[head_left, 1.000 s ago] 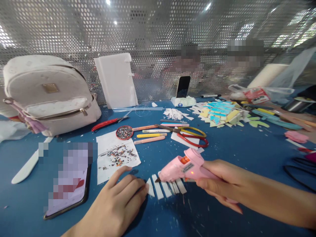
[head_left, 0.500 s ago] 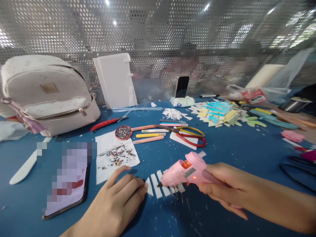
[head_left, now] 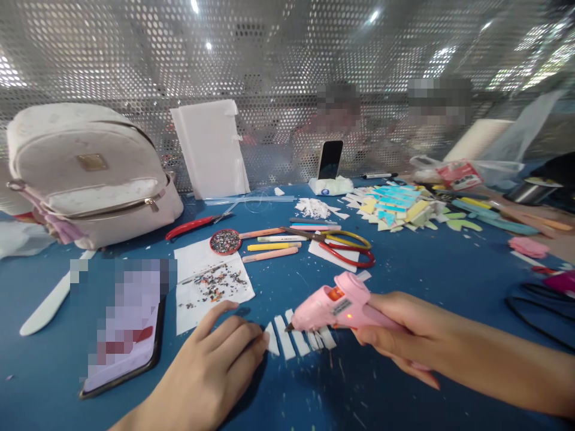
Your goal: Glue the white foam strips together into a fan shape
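Note:
My right hand (head_left: 399, 335) grips a pink hot glue gun (head_left: 332, 305), its small orange light lit. The dark nozzle points left and hovers at or just above several white strips (head_left: 286, 338) laid side by side on the blue table; I cannot tell if it touches. My left hand (head_left: 220, 353) rests on the table with its fingers loosely bent and apart, holding nothing. Its fingertips touch the leftmost white piece (head_left: 272, 340). Part of the strips is hidden behind the glue gun.
A phone (head_left: 123, 335) lies left; scissors (head_left: 344, 246), markers (head_left: 274, 246) and red-handled pliers (head_left: 191, 227) are ahead. Dark bits lie on white paper (head_left: 186, 317) beside a small red dish (head_left: 225, 242). Cut pieces (head_left: 395, 206), a backpack (head_left: 85, 173) and a standing phone (head_left: 331, 160) are farther back.
The glue gun and my right hand have shifted slightly up and left, moving the nozzle up along the strips. My left hand stays in place.

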`<act>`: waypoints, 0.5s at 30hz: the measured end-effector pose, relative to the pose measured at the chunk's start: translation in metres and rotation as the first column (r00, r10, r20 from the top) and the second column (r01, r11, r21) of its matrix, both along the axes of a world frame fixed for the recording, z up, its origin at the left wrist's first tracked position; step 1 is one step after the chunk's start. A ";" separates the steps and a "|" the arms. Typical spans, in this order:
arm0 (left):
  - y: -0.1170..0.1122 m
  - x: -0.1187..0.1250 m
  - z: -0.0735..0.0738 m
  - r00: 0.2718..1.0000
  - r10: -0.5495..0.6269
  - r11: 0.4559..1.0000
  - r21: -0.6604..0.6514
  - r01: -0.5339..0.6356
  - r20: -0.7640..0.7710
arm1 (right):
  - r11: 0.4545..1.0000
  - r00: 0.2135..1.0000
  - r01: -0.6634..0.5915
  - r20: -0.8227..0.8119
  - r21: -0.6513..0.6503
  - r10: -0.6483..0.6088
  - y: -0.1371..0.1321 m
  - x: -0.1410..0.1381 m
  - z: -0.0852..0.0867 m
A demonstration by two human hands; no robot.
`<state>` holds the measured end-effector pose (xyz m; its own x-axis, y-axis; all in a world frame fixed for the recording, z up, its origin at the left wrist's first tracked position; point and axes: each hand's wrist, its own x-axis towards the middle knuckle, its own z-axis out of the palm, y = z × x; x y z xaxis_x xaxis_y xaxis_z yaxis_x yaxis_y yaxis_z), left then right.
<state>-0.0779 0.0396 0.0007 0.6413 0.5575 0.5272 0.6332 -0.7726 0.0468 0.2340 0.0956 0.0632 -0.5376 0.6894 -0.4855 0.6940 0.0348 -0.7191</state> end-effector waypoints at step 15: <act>0.000 0.003 -0.002 1.000 -0.012 1.000 -0.011 0.012 0.016 | 1.000 1.000 0.000 -0.014 0.029 0.001 -0.001 0.003 -0.005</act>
<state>-0.0747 0.0393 -0.0011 0.6394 0.5557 0.5314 0.6231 -0.7794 0.0653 0.2371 0.0943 0.0583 -0.5445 0.7027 -0.4580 0.6839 0.0559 -0.7274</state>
